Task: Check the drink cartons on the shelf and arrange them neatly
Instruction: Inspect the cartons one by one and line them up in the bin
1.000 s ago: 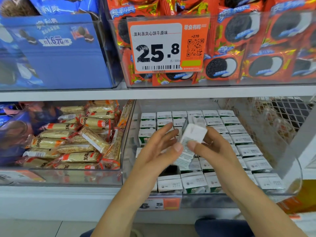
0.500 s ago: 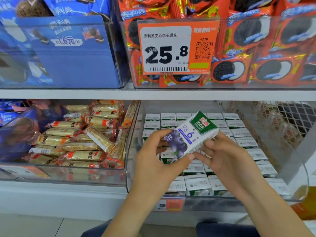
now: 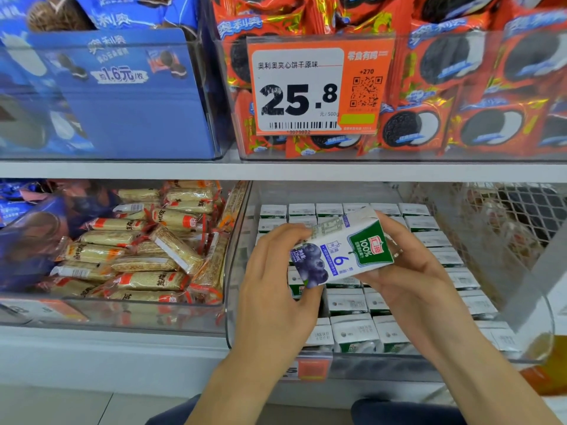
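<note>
A small white drink carton [image 3: 343, 250] with blueberries and a green top panel lies on its side between both my hands, its printed front facing me. My left hand [image 3: 276, 280] grips its blueberry end. My right hand [image 3: 411, 271] holds the green end from behind and below. Underneath, several rows of the same cartons [image 3: 352, 329] stand upright in a clear plastic bin [image 3: 236, 271] on the lower shelf, tops up. There is a dark gap in the rows just below my left hand.
A clear bin of wrapped rice bars [image 3: 147, 253] sits to the left. Above the white shelf edge [image 3: 122, 170], bins hold red cookie packs [image 3: 460, 87] and a blue box [image 3: 122, 96], with an orange price tag [image 3: 319, 87]. A wire mesh panel [image 3: 506, 222] stands at right.
The carton was turned from its plain white side to its printed front a second ago. Since then it has tilted flatter and sits a little lower in both hands.
</note>
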Action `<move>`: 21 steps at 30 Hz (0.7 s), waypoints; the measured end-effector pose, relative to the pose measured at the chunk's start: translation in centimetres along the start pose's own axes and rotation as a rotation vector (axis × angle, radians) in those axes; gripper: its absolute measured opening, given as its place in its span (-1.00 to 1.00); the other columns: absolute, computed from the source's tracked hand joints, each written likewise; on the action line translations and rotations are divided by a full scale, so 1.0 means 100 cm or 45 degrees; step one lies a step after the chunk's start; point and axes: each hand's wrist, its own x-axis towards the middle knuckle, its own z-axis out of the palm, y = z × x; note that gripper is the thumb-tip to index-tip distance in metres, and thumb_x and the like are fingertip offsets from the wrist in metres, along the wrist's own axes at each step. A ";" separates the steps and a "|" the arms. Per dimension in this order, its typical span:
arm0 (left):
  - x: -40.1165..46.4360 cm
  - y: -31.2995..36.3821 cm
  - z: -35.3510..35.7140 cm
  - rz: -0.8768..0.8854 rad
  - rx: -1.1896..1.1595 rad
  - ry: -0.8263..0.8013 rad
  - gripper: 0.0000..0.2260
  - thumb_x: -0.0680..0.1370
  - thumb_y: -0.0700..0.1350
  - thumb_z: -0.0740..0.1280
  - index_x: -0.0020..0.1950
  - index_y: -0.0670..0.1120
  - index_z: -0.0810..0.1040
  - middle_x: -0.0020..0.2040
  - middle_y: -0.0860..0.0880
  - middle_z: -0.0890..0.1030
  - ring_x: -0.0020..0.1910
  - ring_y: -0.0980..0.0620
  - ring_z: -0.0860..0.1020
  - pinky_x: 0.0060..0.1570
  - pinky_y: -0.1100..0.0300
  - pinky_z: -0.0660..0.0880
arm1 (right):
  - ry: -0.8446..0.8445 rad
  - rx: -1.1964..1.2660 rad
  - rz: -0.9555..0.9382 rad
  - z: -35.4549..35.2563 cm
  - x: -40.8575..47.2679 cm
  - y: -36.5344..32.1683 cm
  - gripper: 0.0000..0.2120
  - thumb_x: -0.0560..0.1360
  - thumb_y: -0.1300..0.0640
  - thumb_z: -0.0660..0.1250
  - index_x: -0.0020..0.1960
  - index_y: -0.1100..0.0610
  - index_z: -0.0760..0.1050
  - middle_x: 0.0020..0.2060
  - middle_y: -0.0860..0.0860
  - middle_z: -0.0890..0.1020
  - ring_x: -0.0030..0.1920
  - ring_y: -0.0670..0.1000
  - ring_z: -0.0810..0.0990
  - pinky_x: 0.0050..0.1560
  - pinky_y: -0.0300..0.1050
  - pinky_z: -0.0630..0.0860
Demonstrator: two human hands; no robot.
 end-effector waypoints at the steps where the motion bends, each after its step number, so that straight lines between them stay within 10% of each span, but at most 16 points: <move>1: 0.000 0.000 0.000 -0.017 -0.020 -0.011 -0.37 0.31 -0.34 0.48 0.17 0.21 0.37 0.16 0.27 0.43 0.14 0.39 0.38 0.14 0.57 0.25 | -0.001 -0.015 0.009 0.000 0.000 -0.001 -0.43 0.23 0.31 0.35 0.22 0.01 0.56 0.03 0.09 0.66 0.05 0.07 0.62 0.00 -0.07 0.60; 13: 0.007 0.011 -0.007 -0.462 -0.659 0.089 -0.53 0.27 0.10 0.50 0.17 0.12 0.57 0.03 0.24 0.65 0.06 0.26 0.59 -0.02 0.46 0.48 | 0.004 -0.147 0.534 0.006 0.001 0.006 -0.56 0.25 -0.02 0.44 0.11 0.07 0.62 -0.06 0.00 0.70 -0.17 0.01 0.68 -0.20 -0.19 0.59; 21: 0.013 0.002 -0.013 -0.850 -1.027 0.004 -0.37 0.20 0.17 0.46 0.19 -0.11 0.59 -0.02 -0.02 0.71 0.03 0.12 0.65 0.02 0.26 0.57 | 0.084 -1.062 -0.168 0.018 -0.005 0.013 -0.40 0.32 -0.08 0.49 0.30 -0.26 0.35 0.16 -0.31 0.49 0.16 -0.29 0.47 0.07 -0.40 0.45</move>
